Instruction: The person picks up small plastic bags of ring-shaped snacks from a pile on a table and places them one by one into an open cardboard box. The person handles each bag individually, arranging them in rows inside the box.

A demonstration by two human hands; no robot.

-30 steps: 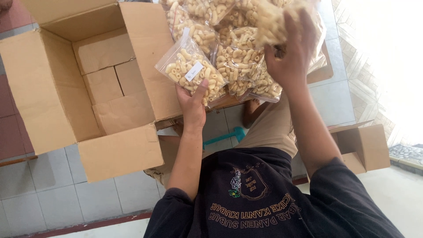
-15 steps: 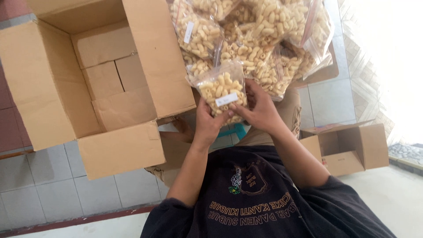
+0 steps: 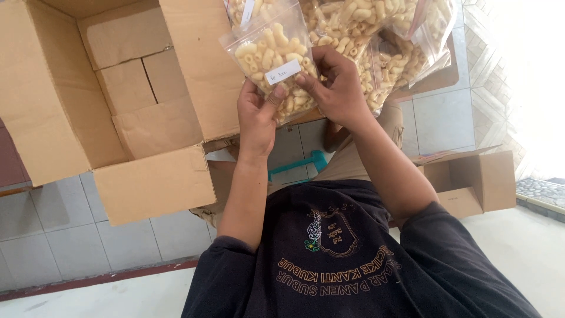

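Here, a person in a dark printed shirt holds a clear bag of elbow-shaped snacks [image 3: 272, 56] in both hands, just above the right flap of a large open cardboard box [image 3: 126, 97]. The left hand [image 3: 258, 118] grips the bag's lower edge, thumb pressed up against its front near a small white label [image 3: 283, 72]. The right hand [image 3: 333, 88] closes on the bag's right side, fingers curled around it. Behind the held bag lies a heap of similar filled bags [image 3: 376, 35], touching it at the top of the view. The big box stands empty on grey floor tiles [image 3: 70, 235] to the person's left. A smaller open carton [image 3: 471, 182] sits well apart on the right.
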